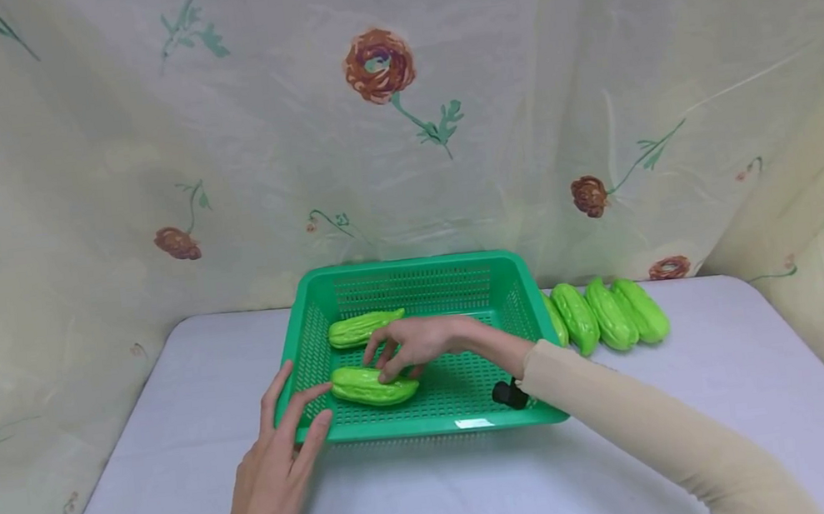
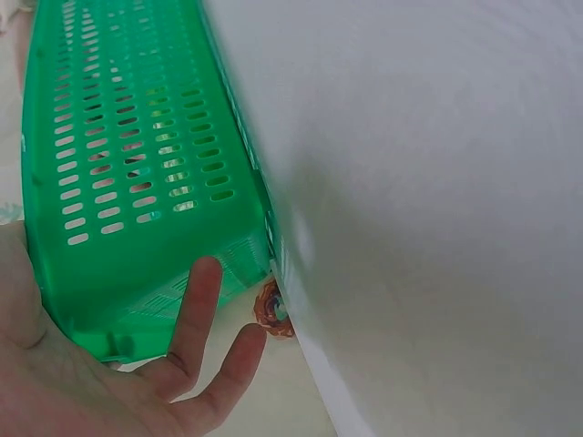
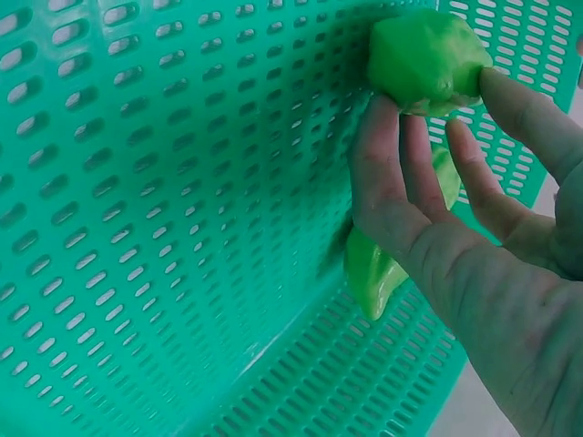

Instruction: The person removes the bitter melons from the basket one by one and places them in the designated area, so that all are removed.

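My right hand [image 1: 421,344] reaches into a green slotted plastic basket [image 1: 413,263] and holds a light green, ridged bitter melon [image 1: 361,390] between thumb and fingers. In the right wrist view, the fingertips are around one end of this bitter melon [image 3: 424,59]. A second bitter melon [image 1: 359,329] lies farther back in the basket. At the basket's near left corner is my left hand [image 1: 269,473], its fingers spread and mostly straight at the rim. The left wrist view shows two extended fingers [image 2: 196,314] beside the basket's outer wall.
Several more bitter melons [image 1: 612,315] lie in a row on the white-covered table [image 1: 467,494], just right of the basket; one is partly hidden by the rim. A flowered cloth [image 1: 502,113] hangs behind the table. A black wrist camera [image 1: 509,395] is on the right arm.
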{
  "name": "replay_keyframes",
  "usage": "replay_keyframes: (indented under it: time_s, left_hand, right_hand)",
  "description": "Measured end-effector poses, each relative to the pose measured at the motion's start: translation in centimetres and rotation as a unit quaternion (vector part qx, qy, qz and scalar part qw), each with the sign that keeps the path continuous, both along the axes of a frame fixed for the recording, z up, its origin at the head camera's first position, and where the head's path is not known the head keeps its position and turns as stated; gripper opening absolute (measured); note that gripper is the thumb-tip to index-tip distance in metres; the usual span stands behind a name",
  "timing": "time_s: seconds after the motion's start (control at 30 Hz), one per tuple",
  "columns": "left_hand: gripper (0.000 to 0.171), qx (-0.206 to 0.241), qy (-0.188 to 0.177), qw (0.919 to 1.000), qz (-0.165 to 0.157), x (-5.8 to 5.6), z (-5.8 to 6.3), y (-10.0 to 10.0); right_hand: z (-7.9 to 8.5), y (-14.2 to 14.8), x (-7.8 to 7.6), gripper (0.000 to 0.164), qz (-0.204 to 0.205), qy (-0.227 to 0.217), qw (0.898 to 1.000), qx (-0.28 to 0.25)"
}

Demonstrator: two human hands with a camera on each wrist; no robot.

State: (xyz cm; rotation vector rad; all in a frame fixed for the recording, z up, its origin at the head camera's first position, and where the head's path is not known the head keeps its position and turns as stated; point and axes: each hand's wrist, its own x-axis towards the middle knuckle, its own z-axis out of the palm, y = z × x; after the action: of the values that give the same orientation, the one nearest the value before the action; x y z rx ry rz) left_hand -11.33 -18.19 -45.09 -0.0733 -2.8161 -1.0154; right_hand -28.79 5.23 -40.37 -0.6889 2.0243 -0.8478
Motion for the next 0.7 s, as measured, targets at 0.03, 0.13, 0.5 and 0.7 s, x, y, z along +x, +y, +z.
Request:
replay_keyframes:
  time_s: [0.03,0.13,0.5,0.7]
  left_hand:
    - [0.036,0.001,0.001,1.0000,0.000,0.0,0.0,0.0]
    - [0.036,0.003,0.004,1.0000,-0.001,0.0,0.0,0.0]
    - [0.035,0.005,0.008,1.0000,-0.001,-0.1,0.2,0.0]
    - [0.034,0.009,0.005,0.9999,0.000,0.1,0.0,0.0]
  right_hand:
    - [0.0,0.0,0.0,0.039,0.001,0.000,1.000,0.000]
    - [0.1,0.0,0.0,0.040,0.007,0.000,1.000,0.000]
    - [1.0,0.2,-0.4,0.040,0.008,0.006,1.000,-0.005]
    - [1.7,0.4,-0.3,0.041,0.005,0.009,1.000,-0.018]
